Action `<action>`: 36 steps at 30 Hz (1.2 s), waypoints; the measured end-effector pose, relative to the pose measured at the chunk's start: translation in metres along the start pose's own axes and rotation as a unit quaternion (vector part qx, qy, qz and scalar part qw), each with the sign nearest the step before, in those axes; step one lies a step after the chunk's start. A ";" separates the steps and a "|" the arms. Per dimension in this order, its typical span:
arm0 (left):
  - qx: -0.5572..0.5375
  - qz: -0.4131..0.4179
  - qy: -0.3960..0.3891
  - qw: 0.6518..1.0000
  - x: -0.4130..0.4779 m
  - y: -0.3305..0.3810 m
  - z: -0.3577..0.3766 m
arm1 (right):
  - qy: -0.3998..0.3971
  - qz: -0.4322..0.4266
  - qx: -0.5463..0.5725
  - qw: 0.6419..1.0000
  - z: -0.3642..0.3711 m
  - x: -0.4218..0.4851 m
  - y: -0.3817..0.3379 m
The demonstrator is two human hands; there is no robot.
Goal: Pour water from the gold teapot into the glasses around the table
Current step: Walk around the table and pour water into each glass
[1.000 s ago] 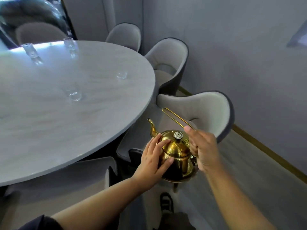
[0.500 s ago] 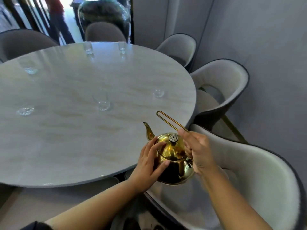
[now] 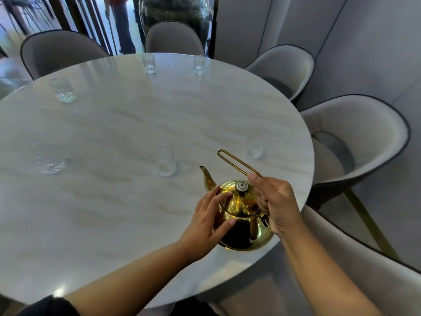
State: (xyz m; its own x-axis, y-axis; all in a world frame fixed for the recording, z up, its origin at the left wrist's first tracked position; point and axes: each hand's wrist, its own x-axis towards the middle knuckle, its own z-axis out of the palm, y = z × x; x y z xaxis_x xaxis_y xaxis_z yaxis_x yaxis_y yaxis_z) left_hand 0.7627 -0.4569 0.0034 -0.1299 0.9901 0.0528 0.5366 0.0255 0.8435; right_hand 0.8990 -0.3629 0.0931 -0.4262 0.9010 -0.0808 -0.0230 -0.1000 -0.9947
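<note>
I hold the gold teapot (image 3: 245, 221) over the near right edge of the round marble table (image 3: 114, 201). My right hand (image 3: 276, 205) grips the base of its thin wire handle. My left hand (image 3: 208, 221) rests flat against the pot's left side and lid. The spout points away to the upper left, toward a clear glass (image 3: 165, 161). Another glass (image 3: 254, 149) stands near the right rim, one more (image 3: 49, 159) at the left, and several others (image 3: 149, 63) along the far edge.
Grey upholstered chairs ring the table: one at my right (image 3: 364, 142), one beyond it (image 3: 287, 67), one just below the teapot (image 3: 376, 270), others at the far side (image 3: 175, 38). A grey wall stands at the right. A person's legs (image 3: 123, 26) show in the doorway.
My view has swung left and forward, so the teapot in both hands now hangs over the table's edge instead of over the chair. My grip on it is unchanged.
</note>
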 end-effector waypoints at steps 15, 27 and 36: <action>-0.060 -0.039 0.077 0.994 0.055 -0.045 -0.055 | -0.070 0.006 -0.085 0.994 0.069 0.103 -0.014; -0.119 -0.059 0.112 0.985 0.063 -0.057 -0.060 | -0.109 0.006 -0.210 0.972 0.101 0.129 -0.023; -0.182 -0.060 0.096 0.977 0.067 -0.056 -0.062 | -0.125 0.007 -0.260 0.958 0.112 0.137 -0.028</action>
State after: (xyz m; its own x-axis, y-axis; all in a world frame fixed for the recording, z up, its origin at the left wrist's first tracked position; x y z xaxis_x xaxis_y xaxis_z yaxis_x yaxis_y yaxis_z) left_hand 0.6720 -0.4004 -0.0067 -0.3461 0.9381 0.0120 0.1797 0.0537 0.9823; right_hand 0.7403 -0.2843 0.1174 -0.6277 0.7656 -0.1409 0.4096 0.1709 -0.8961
